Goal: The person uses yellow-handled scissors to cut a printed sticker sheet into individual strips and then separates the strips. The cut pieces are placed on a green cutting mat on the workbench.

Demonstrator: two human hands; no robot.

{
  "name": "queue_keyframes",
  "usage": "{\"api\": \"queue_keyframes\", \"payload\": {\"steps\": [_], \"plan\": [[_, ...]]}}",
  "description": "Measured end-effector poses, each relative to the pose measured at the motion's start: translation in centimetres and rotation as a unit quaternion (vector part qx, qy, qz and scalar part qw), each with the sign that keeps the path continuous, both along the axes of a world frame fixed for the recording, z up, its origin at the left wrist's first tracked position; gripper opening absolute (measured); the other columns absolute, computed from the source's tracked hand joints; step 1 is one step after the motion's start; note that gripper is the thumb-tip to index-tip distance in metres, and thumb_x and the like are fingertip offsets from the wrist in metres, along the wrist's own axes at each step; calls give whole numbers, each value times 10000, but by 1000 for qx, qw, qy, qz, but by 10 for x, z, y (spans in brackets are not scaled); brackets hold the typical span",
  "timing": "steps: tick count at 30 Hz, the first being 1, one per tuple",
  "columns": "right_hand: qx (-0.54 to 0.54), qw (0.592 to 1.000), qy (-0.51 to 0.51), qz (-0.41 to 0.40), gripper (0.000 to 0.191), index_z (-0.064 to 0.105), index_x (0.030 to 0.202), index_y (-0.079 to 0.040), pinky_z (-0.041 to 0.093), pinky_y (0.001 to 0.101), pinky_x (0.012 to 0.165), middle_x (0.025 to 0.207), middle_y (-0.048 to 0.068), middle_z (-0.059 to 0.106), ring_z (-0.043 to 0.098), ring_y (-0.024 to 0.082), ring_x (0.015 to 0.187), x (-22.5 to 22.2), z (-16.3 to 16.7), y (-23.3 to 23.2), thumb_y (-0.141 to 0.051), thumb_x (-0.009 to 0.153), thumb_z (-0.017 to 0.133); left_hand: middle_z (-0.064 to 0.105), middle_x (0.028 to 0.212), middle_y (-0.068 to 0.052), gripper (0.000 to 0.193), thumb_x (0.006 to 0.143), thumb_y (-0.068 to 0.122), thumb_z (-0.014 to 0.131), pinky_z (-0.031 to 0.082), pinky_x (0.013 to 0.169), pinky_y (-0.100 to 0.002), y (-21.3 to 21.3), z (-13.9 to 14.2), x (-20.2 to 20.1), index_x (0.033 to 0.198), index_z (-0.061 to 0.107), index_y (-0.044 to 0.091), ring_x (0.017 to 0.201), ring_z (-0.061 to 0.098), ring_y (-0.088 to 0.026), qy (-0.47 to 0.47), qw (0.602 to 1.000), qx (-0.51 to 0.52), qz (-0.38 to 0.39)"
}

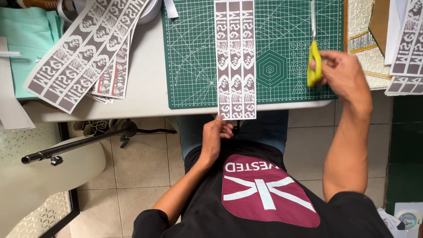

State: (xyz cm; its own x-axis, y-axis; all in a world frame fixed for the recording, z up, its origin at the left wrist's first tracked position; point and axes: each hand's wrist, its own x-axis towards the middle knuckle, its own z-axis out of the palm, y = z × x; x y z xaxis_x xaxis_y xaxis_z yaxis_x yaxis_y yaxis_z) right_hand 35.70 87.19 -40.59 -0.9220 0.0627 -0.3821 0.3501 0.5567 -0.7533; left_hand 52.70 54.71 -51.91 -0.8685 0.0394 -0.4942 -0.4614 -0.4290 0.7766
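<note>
At the upper left of the frame, a fan of printed strips [90, 42] lies on the table [145, 88], overlapping smaller sheets whose prints are mostly covered. A teal cloth [26, 39] sits behind them, cut off by the left edge. Lower left, a dark rod [75, 145] runs under the table edge; what it belongs to is hard to tell.

Your left hand [214, 137] sits at centre, just below the table edge, its grip pinched on the bottom end of the long strip [235, 57]. That strip lies upright on the green mat [282, 57], its top cut off by the upper frame edge and its lower end hanging past the table.

At the right, your right hand [343, 75] is closed around the yellow-handled scissors [313, 57] above the mat. The blades point up the frame and are blurred, so you cannot tell if they are parted. More strips [407, 48] at the far right are cut off by the edge.
</note>
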Motion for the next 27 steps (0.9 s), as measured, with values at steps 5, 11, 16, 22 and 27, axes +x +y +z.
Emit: {"api": "queue_keyframes", "payload": {"steps": [5, 11, 16, 22, 27], "plan": [[-301, 953, -12, 14, 377, 611, 1331, 48, 587, 258, 696, 1009, 133, 690, 675, 142, 785, 41, -13, -6, -196, 1052, 680, 775, 900, -130, 574, 1028, 481, 511, 616, 729, -262, -2, 1, -16, 1030, 740, -46, 790, 751, -160, -3, 998, 16, -68], [-307, 949, 1, -65, 498, 477, 1384, -27, 483, 256, 514, 1016, 133, 723, 715, 193, 771, 93, -13, -27, -190, 949, 657, 772, 1068, -180, 427, 1056, 331, 531, 622, 792, -298, 19, 47, -29, 1152, 716, -42, 903, 749, -206, -14, 994, 65, -86], [-428, 898, 84, -56, 493, 496, 1392, -9, 544, 266, 705, 982, 128, 665, 654, 189, 776, 111, -19, -32, -178, 994, 733, 743, 1167, -192, 442, 1043, 326, 508, 637, 838, -334, 24, 59, -49, 1227, 650, -50, 955, 761, -245, -32, 992, 91, -87], [-427, 899, 89, -41, 568, 525, 1381, 4, 512, 238, 643, 898, 100, 636, 608, 151, 706, 115, -31, -37, -272, 953, 777, 734, 1135, -261, 530, 1078, 344, 479, 630, 849, -355, 26, 61, -61, 1231, 640, -137, 939, 753, -292, -15, 995, 75, -59], [-433, 900, 46, -23, 709, 505, 1501, -29, 508, 213, 628, 882, 77, 635, 607, 123, 695, 116, -31, -56, -236, 891, 800, 669, 1242, -247, 460, 1053, 282, 457, 625, 972, -375, 21, 71, -65, 1271, 538, -114, 1119, 728, -298, -60, 973, 210, 71]]}}
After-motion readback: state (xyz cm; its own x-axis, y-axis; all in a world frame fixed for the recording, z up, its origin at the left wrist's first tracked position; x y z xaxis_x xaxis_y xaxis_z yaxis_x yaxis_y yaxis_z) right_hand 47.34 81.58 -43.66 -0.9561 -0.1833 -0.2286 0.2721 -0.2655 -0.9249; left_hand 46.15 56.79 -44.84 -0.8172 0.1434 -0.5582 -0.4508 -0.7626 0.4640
